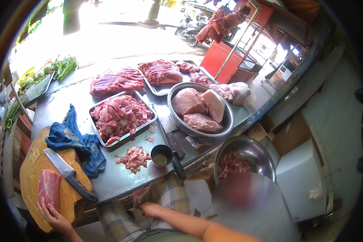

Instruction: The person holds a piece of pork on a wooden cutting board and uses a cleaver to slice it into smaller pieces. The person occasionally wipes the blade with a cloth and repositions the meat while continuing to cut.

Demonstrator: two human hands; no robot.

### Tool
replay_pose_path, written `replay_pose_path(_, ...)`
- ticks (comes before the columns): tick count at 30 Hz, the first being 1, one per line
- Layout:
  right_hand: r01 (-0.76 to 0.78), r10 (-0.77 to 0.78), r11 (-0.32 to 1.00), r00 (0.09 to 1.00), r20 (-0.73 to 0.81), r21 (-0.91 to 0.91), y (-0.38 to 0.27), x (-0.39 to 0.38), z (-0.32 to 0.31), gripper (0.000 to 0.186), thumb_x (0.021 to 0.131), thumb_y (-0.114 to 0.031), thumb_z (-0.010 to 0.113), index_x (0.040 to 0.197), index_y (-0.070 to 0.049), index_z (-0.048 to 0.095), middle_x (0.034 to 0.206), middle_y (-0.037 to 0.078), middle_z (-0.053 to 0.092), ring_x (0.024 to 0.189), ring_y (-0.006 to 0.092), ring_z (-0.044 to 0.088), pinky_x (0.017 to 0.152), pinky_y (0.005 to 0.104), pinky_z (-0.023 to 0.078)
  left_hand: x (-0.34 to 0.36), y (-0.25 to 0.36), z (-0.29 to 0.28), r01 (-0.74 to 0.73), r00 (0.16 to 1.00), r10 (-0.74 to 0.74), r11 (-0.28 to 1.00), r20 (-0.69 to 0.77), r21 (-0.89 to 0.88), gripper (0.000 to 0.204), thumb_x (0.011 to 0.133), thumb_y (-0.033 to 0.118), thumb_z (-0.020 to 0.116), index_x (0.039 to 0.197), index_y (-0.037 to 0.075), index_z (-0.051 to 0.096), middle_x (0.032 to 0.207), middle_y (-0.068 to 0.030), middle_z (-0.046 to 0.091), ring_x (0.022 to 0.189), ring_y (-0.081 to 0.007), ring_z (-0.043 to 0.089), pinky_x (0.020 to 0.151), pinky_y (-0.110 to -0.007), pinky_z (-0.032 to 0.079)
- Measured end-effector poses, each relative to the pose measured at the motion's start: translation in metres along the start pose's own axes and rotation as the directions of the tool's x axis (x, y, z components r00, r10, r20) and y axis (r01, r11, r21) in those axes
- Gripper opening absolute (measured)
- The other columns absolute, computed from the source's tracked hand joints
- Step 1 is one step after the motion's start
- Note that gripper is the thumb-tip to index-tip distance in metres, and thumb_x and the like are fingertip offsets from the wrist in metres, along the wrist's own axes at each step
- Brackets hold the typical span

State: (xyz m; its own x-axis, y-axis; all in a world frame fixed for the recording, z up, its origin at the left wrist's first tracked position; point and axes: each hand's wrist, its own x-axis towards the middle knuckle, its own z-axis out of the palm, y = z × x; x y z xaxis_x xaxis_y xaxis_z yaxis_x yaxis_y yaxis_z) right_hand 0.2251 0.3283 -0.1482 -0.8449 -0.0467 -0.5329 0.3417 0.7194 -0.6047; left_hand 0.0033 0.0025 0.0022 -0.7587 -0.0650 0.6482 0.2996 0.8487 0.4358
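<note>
My left hand (54, 220) rests on the near end of a slab of raw meat (49, 186), its fingers spread over the surface. The slab lies on a round wooden chopping board (31, 169) at the left. Beside the slab, on the board, is a broad knife (70, 173) with a dark handle; neither hand touches it. My right hand (150, 209) is low in the middle, by my leg in plaid trousers (171, 199). Its fingers are mostly hidden, so I cannot tell whether it holds anything. A blue cloth (78, 141) lies crumpled across the board's far edge.
On the metal table are a tray of cut meat (121, 117), small meat scraps (134, 159), a dark long-handled cup (161, 156), ribs (115, 82) and a bowl of large cuts (173, 117). Another steel bowl (262, 157) stands at the right. Greens (64, 68) lie far left.
</note>
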Motion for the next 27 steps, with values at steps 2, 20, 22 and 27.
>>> replay_pose_path(2, -0.005, 0.005, 1.000, 1.000, -0.008, -0.003, 0.0013, 0.0008, 0.0023, 0.037, 0.079, -0.019, 0.069, 0.111, -0.001, 0.069, 0.102, 0.024, 0.070, 0.099, 0.0402, 0.067, 0.086, 0.0465, 0.052, -0.0010, 0.0005, -0.0002, -0.001, 1.000, 0.001, 1.000, 0.002, -0.016, 0.033, 0.106, 0.015, 0.046, 0.132, 0.002, 0.061, 0.143, -0.0257, 0.051, 0.133, -0.0396, 0.048, 0.110, -0.045, 0.038)
replay_pose_path(20, -0.006, 0.006, 1.000, 1.000, 0.010, -0.018, 0.0063, 0.0048, 0.0062, 0.041, 0.078, -0.019, 0.070, 0.115, -0.003, 0.069, 0.104, 0.025, 0.069, 0.100, 0.0403, 0.067, 0.087, 0.0459, 0.052, -0.0006, -0.0009, 0.0004, 0.023, 1.000, -0.024, 0.997, -0.006, -0.071, 0.033, 0.105, 0.015, 0.047, 0.130, 0.000, 0.062, 0.143, -0.0259, 0.051, 0.133, -0.0397, 0.049, 0.110, -0.045, 0.037)
replay_pose_path(22, -0.004, 0.004, 1.000, 1.000, 0.007, -0.009, 0.0064, 0.0044, 0.0065, 0.041, 0.078, -0.018, 0.070, 0.116, -0.003, 0.069, 0.104, 0.025, 0.069, 0.100, 0.0405, 0.067, 0.087, 0.0460, 0.052, -0.0005, -0.0002, -0.0003, 0.019, 1.000, -0.019, 0.997, -0.003, -0.070, 0.032, 0.105, 0.015, 0.047, 0.130, 0.000, 0.062, 0.143, -0.0260, 0.051, 0.132, -0.0401, 0.049, 0.110, -0.045, 0.037)
replay_pose_path(27, -0.008, 0.009, 1.000, 1.000, 0.023, -0.025, 0.0037, 0.0030, 0.0040, 0.042, 0.079, -0.019, 0.070, 0.118, -0.003, 0.068, 0.105, 0.025, 0.069, 0.100, 0.0404, 0.067, 0.087, 0.0458, 0.052, 0.0002, 0.0021, -0.0011, 0.018, 1.000, -0.018, 0.997, -0.002, -0.073, 0.032, 0.105, 0.015, 0.047, 0.129, 0.000, 0.061, 0.142, -0.0265, 0.051, 0.131, -0.0411, 0.049, 0.110, -0.045, 0.037)
